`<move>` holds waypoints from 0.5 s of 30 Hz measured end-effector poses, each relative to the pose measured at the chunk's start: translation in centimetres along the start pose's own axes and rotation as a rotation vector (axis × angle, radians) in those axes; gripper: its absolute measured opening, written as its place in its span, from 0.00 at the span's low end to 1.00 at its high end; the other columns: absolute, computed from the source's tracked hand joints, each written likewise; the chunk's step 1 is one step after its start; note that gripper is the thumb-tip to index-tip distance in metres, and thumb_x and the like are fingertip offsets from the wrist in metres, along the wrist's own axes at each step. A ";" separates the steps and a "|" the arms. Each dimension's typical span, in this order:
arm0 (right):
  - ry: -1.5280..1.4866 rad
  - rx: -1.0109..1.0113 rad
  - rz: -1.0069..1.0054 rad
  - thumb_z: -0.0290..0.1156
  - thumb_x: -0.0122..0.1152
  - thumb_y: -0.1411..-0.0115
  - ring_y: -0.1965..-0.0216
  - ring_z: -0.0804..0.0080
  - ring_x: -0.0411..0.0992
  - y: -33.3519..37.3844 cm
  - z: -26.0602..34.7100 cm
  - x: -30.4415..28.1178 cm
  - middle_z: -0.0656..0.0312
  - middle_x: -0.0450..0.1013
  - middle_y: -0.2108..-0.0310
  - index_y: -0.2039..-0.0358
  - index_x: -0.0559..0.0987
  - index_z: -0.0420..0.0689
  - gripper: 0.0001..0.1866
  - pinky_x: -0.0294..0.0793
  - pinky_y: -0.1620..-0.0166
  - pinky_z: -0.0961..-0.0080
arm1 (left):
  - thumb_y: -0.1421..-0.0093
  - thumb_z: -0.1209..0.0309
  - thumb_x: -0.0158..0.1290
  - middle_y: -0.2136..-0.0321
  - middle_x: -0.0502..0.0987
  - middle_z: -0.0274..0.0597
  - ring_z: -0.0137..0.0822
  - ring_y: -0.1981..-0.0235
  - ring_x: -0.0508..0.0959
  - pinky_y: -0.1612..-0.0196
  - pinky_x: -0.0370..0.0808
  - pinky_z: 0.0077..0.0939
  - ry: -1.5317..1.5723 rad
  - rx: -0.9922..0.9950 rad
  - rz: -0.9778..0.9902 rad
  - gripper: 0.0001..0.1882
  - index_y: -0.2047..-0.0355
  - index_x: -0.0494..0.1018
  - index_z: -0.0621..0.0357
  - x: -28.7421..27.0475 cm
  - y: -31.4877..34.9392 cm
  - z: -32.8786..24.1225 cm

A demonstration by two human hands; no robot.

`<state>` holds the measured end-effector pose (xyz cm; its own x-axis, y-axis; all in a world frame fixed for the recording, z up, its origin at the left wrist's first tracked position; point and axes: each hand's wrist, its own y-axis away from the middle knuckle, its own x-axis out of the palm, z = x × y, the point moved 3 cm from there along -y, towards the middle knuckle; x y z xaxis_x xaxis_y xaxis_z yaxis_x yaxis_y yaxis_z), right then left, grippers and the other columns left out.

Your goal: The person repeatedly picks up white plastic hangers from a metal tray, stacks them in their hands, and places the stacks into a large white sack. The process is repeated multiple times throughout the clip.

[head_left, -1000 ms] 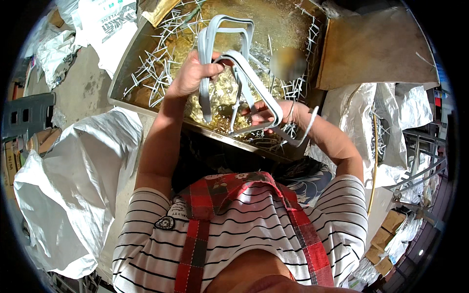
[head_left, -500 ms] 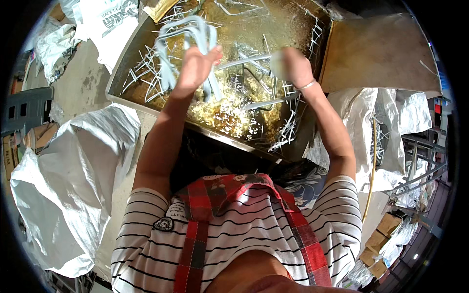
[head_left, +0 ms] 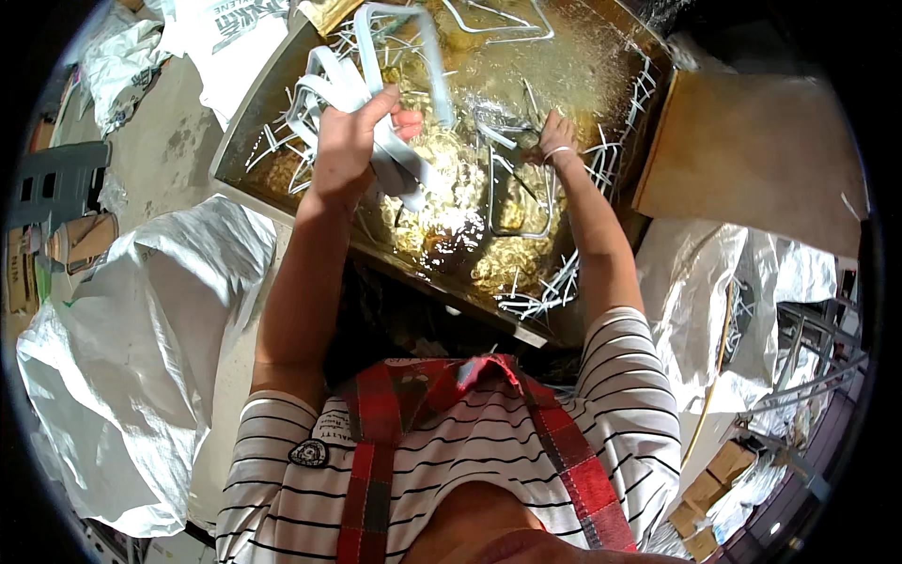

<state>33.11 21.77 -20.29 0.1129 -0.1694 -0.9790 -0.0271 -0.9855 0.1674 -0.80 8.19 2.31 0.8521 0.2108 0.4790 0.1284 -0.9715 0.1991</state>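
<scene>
My left hand is closed around a bundle of pale grey plastic frames, their looped strips sticking up and down past the fingers. A wide metal tray lies under both hands. Towards the tray's right middle, my right hand reaches down with bent fingers; what they grip is partly hidden. Beside it lies a short grey strip, and just below, a rectangular thin frame rests over wet, shiny yellowish clumps. Another pale frame lies at the tray's far side.
Thin white plastic scraps line the tray's edges. A brown board stands at its right. Large white sacks sit at the left, with more sacks at the right. Cardboard boxes are at lower right.
My right hand has come down and slightly left, away from the long strip it was pulling. The bundle in my left hand has turned and fanned out. The view has shifted a little.
</scene>
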 end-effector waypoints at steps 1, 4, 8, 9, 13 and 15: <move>0.003 0.010 0.033 0.43 0.58 0.51 0.47 0.44 0.60 0.9 0.8 0.8 0.41 0.59 0.48 0.39 0.45 0.45 0.44 0.60 0.47 0.54 | 0.43 0.74 0.49 0.74 0.72 0.44 0.35 0.74 0.76 0.74 0.73 0.25 -0.002 0.037 -0.019 0.14 0.60 0.66 0.72 0.2 0.2 -0.5; -0.083 0.063 0.188 0.46 0.58 0.51 0.50 0.49 0.65 1.5 3.3 0.0 0.43 0.64 0.50 0.41 0.52 0.45 0.41 0.61 0.47 0.56 | 0.44 0.73 0.50 0.72 0.73 0.47 0.34 0.76 0.75 0.75 0.72 0.25 -0.077 -0.034 -0.079 0.16 0.59 0.65 0.72 -1.9 -0.5 1.4; -0.184 -0.014 0.241 0.50 0.60 0.53 0.57 0.55 0.71 1.8 3.7 -0.7 0.47 0.72 0.59 0.50 0.66 0.43 0.33 0.66 0.51 0.61 | 0.45 0.73 0.48 0.71 0.74 0.48 0.32 0.81 0.72 0.77 0.70 0.22 -0.082 -0.082 -0.128 0.16 0.58 0.64 0.68 -1.1 -0.6 1.3; -0.338 -0.022 0.186 0.49 0.58 0.52 0.60 0.53 0.72 2.6 4.1 -2.6 0.46 0.73 0.65 0.62 0.73 0.41 0.25 0.70 0.57 0.62 | 0.45 0.73 0.48 0.71 0.74 0.50 0.32 0.82 0.71 0.79 0.70 0.23 -0.067 -0.104 -0.113 0.15 0.59 0.63 0.67 -1.4 -0.8 2.2; -0.372 -0.144 0.002 0.49 0.58 0.51 0.67 0.48 0.72 5.1 4.2 -5.7 0.45 0.73 0.70 0.68 0.74 0.39 0.23 0.72 0.63 0.59 | 0.46 0.76 0.50 0.72 0.73 0.52 0.33 0.82 0.72 0.81 0.71 0.25 -0.018 -0.165 -0.061 0.13 0.61 0.64 0.69 -1.4 -2.0 7.3; -0.364 -0.179 -0.011 0.46 0.59 0.51 0.69 0.49 0.72 7.8 5.0 -8.4 0.45 0.73 0.73 0.67 0.73 0.39 0.22 0.72 0.65 0.59 | 0.47 0.76 0.52 0.72 0.73 0.53 0.33 0.82 0.72 0.82 0.71 0.25 -0.124 -0.287 -0.055 0.14 0.62 0.64 0.70 -0.1 -1.6 8.3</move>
<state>26.93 15.51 -11.30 -0.2478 -0.1772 -0.9525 0.1489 -0.9784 0.1433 3.12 8.85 -5.18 0.9056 0.2299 0.3565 0.0421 -0.8850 0.4637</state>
